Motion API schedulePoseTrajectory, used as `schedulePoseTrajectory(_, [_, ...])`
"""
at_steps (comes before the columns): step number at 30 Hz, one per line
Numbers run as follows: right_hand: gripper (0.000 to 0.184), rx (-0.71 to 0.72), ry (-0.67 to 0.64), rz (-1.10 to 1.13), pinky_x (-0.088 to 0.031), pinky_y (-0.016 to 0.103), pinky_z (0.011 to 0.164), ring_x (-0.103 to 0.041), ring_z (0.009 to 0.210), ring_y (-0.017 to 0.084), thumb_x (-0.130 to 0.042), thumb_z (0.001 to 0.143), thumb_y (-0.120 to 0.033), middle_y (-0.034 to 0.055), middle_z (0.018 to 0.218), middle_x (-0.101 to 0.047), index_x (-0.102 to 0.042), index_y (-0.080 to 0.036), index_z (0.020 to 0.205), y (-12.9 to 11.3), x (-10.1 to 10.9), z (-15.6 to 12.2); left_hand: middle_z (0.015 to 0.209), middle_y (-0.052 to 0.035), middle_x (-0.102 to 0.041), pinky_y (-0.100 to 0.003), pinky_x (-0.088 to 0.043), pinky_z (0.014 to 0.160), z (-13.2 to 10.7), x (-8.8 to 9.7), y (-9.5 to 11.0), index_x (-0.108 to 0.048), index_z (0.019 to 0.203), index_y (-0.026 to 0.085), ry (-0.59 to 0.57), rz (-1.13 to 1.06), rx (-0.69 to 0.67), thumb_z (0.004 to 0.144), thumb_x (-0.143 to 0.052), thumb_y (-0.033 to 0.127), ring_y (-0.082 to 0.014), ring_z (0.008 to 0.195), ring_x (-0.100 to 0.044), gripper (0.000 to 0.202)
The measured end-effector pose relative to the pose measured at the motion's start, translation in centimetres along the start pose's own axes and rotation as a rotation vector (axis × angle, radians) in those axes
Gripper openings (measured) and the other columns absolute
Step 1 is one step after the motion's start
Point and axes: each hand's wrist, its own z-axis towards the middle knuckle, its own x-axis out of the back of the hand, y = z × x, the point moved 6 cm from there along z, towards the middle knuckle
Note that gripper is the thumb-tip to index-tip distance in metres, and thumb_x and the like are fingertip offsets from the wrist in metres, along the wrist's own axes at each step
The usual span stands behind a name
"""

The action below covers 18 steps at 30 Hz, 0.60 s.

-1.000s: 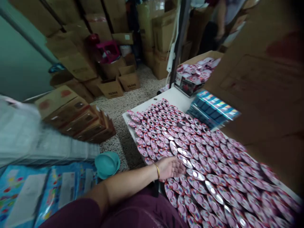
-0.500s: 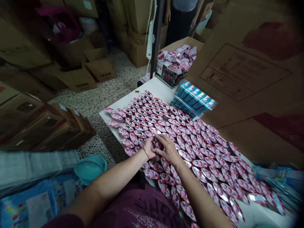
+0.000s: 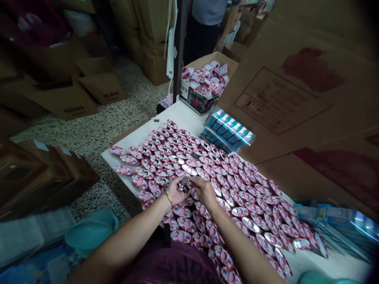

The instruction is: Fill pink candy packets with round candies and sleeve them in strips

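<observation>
My left hand (image 3: 175, 193), a gold bangle at its wrist, is cupped around several small dark round pieces (image 3: 185, 181) that look like little discs or caps. From the right, my right hand (image 3: 206, 192) meets it with fingertips closed on the same cluster; which piece it grips is partly hidden. Both hands are above many pink-and-red printed oval pieces (image 3: 224, 193) spread in close rows over a white table (image 3: 192, 114). Most ovals carry a pink round centre, while several toward the far left show dark centres.
Behind the ovals lies a stack of blue shiny packs (image 3: 227, 130). An open box (image 3: 197, 100) of pink wrapped packets stands at the far end, near a standing person (image 3: 207, 23). A large carton (image 3: 293, 94) borders the right side. A teal basin (image 3: 90, 232) is at lower left.
The camera view has shifted, so the table appears further left and lower. My hands stay together over the ovals; the dark round pieces in the left hand now show more clearly.
</observation>
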Motion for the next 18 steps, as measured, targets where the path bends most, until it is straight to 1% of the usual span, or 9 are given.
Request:
schedulePoseTrajectory(2, [0.041,0.001,-0.061,-0.023,-0.047,0.024,0.074,-0.059,0.082,0.012,-0.044,0.077,-0.008,-0.0003,0.091,-0.064,-0.058,-0.032,0.107,0.2,0.2,1.1,0.062,-0.0019,-0.060,-0.027,-0.049,0.056,0.4,-0.1,0.6,-0.056,0.078,0.012,0.005,0.022,-0.006,0.075,-0.054,0.027,-0.0121,0.057,-0.057,0.015])
schedulePoseTrajectory(4, [0.039,0.020,-0.096,-0.029,-0.047,0.024,0.075,-0.059,0.086,0.013,-0.044,0.078,-0.010,-0.0007,0.096,-0.063,-0.060,-0.034,0.104,0.4,0.4,2.2,0.061,-0.0008,-0.060,-0.026,-0.049,0.055,0.9,-0.2,1.3,-0.056,0.078,0.013,0.028,0.015,-0.029,0.075,-0.054,0.026,-0.0111,0.055,-0.057,0.014])
schedulePoseTrajectory(7, [0.030,0.029,-0.062,0.069,-0.047,0.026,0.076,-0.059,0.087,0.013,-0.046,0.080,-0.017,0.0008,0.096,-0.063,-0.062,-0.031,0.100,1.0,0.9,3.4,0.060,0.0000,-0.059,-0.026,-0.049,0.054,1.6,-0.6,2.0,-0.056,0.077,0.014,0.055,0.007,-0.042,0.075,-0.053,0.026,-0.0110,0.055,-0.057,0.013])
schedulePoseTrajectory(11, [0.023,-0.001,-0.041,0.207,-0.046,0.029,0.080,-0.058,0.089,0.013,-0.047,0.081,-0.023,0.0008,0.095,-0.062,-0.064,-0.030,0.094,1.5,0.4,3.7,0.058,0.0004,-0.058,-0.024,-0.048,0.050,2.4,-1.5,2.5,-0.057,0.078,0.013,0.046,0.038,-0.070,0.075,-0.053,0.023,-0.0096,0.051,-0.055,0.011])
schedulePoseTrajectory(12, [0.021,-0.043,-0.004,0.253,-0.046,0.029,0.080,-0.058,0.088,0.014,-0.047,0.081,-0.025,0.0010,0.093,-0.063,-0.065,-0.029,0.091,1.9,0.4,3.5,0.059,0.0002,-0.058,-0.023,-0.047,0.049,2.5,-1.7,2.6,-0.057,0.078,0.013,0.039,0.040,-0.075,0.075,-0.053,0.023,-0.0093,0.050,-0.055,0.011])
schedulePoseTrajectory(14, [0.019,-0.194,0.110,0.390,-0.048,0.028,0.072,-0.059,0.077,0.014,-0.047,0.080,-0.030,0.0014,0.083,-0.063,-0.064,-0.024,0.084,3.6,1.0,3.1,0.063,-0.0014,-0.060,-0.022,-0.047,0.049,2.8,-2.0,2.5,-0.057,0.081,0.013,0.025,0.048,-0.054,0.076,-0.052,0.024,-0.0103,0.054,-0.056,0.013])
schedulePoseTrajectory(16, [0.021,-0.381,0.234,0.498,-0.049,0.026,0.060,-0.058,0.061,0.013,-0.046,0.079,-0.036,0.0009,0.072,-0.062,-0.059,-0.019,0.080,6.5,2.3,2.6,0.067,-0.0031,-0.061,-0.022,-0.047,0.049,2.9,-2.0,2.4,-0.057,0.084,0.014,0.028,0.057,-0.004,0.076,-0.052,0.027,-0.0121,0.059,-0.059,0.016])
schedulePoseTrajectory(17, [0.023,-0.473,0.289,0.488,-0.047,0.024,0.054,-0.056,0.055,0.012,-0.046,0.078,-0.038,0.0006,0.069,-0.061,-0.057,-0.018,0.079,8.2,3.3,2.4,0.068,-0.0034,-0.061,-0.021,-0.046,0.048,2.9,-1.9,2.4,-0.057,0.084,0.015,0.040,0.059,0.018,0.077,-0.052,0.029,-0.0122,0.060,-0.059,0.017])
schedulePoseTrajectory(18, [0.025,-0.565,0.331,0.408,-0.046,0.023,0.051,-0.055,0.052,0.011,-0.045,0.078,-0.038,0.0004,0.067,-0.060,-0.055,-0.016,0.079,10.2,4.7,2.2,0.068,-0.0034,-0.060,-0.020,-0.046,0.047,2.9,-1.8,2.4,-0.057,0.084,0.015,0.054,0.057,0.034,0.077,-0.052,0.030,-0.0115,0.059,-0.058,0.017])
